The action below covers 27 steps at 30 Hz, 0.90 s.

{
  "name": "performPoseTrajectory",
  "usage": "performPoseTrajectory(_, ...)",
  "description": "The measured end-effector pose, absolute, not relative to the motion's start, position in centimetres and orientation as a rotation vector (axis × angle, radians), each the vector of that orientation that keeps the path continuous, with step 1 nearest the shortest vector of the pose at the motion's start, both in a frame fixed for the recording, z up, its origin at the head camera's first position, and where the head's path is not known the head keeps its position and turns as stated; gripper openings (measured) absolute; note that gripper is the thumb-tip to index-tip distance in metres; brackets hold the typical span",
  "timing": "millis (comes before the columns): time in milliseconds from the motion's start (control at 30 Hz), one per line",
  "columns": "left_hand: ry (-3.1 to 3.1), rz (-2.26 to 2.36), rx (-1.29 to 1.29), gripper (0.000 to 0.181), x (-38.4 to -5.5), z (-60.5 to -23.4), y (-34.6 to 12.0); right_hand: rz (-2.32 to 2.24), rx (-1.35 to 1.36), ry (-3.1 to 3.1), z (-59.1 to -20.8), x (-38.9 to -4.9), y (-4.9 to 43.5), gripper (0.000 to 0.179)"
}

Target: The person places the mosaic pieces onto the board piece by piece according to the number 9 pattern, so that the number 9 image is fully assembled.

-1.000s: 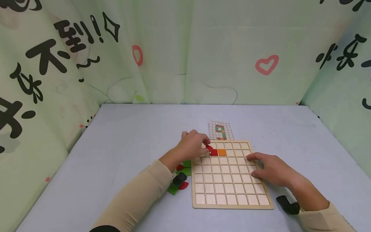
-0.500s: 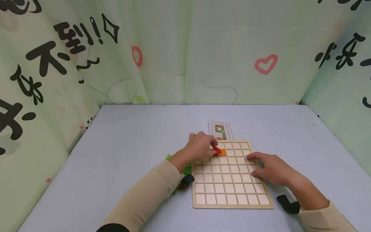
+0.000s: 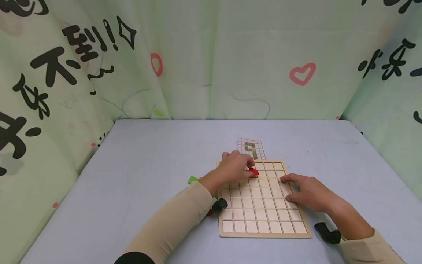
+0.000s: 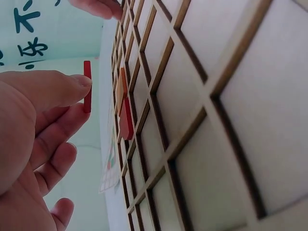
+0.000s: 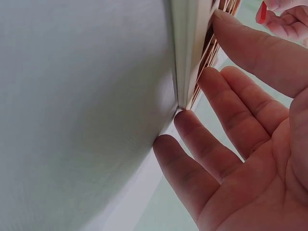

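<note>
My left hand (image 3: 232, 167) pinches a thin red tile (image 4: 87, 86) between thumb and finger, holding it just above the upper part of a wooden grid board (image 3: 265, 235). In the left wrist view, an orange tile (image 4: 120, 89) and another red tile (image 4: 126, 120) sit side by side in cells of the board; in the head view the left hand mostly covers them. At the board's right edge rests my right hand (image 3: 310, 192), its fingers loosely extended, with thumb and fingertips touching the frame.
Behind the board lies a printed grid card (image 3: 258, 146) with a coloured pattern. A green tile (image 3: 192, 179) shows left of the board, and other loose tiles are partly hidden by the left forearm. A printed curtain (image 3: 250, 73) hangs around the white table (image 3: 158, 146).
My left hand has moved right across the board with the pinched red tile, from left of the placed tiles to over the orange one. The right hand has stayed still.
</note>
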State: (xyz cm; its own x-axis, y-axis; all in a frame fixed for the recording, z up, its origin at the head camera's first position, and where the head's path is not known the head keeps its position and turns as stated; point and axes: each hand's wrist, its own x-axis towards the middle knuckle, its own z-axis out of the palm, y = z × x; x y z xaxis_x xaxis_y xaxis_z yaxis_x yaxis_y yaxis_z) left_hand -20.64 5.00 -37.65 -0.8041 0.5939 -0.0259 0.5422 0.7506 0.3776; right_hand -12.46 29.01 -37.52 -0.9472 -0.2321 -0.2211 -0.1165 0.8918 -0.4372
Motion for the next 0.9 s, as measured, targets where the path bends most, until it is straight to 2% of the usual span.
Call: performPoseTrajectory(900,2.808,0.512,0.898,0.020,-20.9,-38.2,7.2,-0.623,-0.250,2.793,-37.6,-12.5,29.1,0.055)
